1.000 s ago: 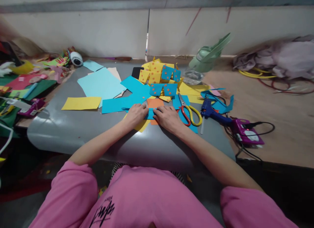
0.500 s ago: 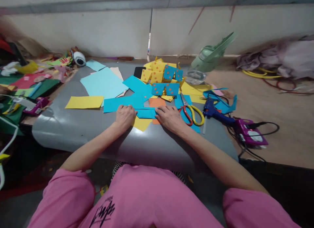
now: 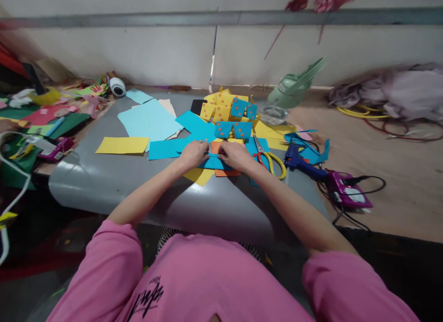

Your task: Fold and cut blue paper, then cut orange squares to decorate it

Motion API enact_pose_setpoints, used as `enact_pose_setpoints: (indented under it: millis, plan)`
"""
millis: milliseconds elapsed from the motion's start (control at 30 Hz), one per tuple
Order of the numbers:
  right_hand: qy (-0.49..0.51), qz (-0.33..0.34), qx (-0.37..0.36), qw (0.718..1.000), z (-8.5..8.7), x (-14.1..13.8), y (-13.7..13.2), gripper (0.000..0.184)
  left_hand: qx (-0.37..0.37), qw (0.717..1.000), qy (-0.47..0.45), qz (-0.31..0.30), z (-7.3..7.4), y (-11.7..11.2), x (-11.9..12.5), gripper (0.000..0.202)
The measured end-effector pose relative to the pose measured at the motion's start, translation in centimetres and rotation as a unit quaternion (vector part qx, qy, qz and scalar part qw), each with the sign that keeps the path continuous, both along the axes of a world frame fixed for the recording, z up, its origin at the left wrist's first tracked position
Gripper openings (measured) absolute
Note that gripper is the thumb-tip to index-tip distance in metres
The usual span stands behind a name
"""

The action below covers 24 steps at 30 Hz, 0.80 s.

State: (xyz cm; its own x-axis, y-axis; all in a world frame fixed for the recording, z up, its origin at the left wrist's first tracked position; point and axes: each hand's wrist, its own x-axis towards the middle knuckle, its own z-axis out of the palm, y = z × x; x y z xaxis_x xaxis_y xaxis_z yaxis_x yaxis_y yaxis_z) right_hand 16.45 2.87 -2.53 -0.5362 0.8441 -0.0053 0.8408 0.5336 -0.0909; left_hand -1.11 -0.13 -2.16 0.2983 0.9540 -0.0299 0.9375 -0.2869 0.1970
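My left hand (image 3: 194,155) and my right hand (image 3: 236,156) are close together over a folded strip of blue paper (image 3: 216,163). Both have their fingers closed on the strip's upper fold, with a short gap between the hands. Orange paper (image 3: 227,173) and a yellow piece (image 3: 200,176) lie under the strip. More blue paper (image 3: 165,149) spreads to the left of my left hand. Scissors (image 3: 275,164) with one red and one yellow handle rest just right of my right hand. Behind stand folded yellow and blue paper pieces (image 3: 233,129) with orange spots.
A blue glue gun (image 3: 304,165) and a purple box (image 3: 349,190) with black cables lie at right. A green device (image 3: 292,86) stands at the back. Light blue sheets (image 3: 147,121) and a yellow strip (image 3: 122,145) lie at left on the grey table cover (image 3: 114,179).
My left hand has slid right along the blue strip, nearer my right hand. My fingers now bunch at the strip's upper fold. The view has tipped up slightly.
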Motion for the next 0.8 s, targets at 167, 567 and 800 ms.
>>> enact_pose_setpoints:
  millis: [167, 567, 800]
  plan:
    - [0.017, 0.045, -0.025, 0.999, 0.3, 0.0, 1.0, 0.011, -0.048, 0.997, -0.056, -0.017, 0.7, 0.9, -0.4, 0.019]
    - [0.223, 0.005, 0.285, 0.932, 3.5, 2.5, -2.8, 0.028, -0.166, 0.883, -0.429, 0.092, 1.9, -0.2, -1.6, 0.023]
    - [0.103, 0.213, 0.182, 0.954, 0.1, 4.2, -3.6, 0.026, -0.287, 0.887, -0.361, 0.031, 1.3, 0.9, -2.5, 0.022]
